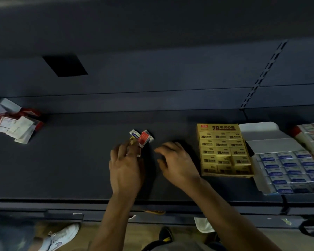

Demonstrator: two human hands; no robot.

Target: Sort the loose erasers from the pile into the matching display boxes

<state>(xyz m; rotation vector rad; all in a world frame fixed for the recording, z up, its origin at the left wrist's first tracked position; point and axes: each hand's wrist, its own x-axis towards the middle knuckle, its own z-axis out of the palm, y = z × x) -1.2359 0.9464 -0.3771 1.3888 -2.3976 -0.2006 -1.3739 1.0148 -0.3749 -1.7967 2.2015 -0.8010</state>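
Left hand (125, 165) palm down, fingers pinching a gold eraser (133, 142) beside the pile (143, 137). Right hand (176, 160) palm down, fingers relaxed, empty, near gold display box (223, 151); shelf (71, 160) edge under forearms.

The shelf (80, 169) is dark, matt and smooth, apparently painted metal. The slotted upright (265, 73) has the same matt finish. The yellow box (225, 153) and white box (261, 134) are printed cardboard. The erasers (141, 137) have printed paper sleeves. The floor (147, 232) is wood-look.
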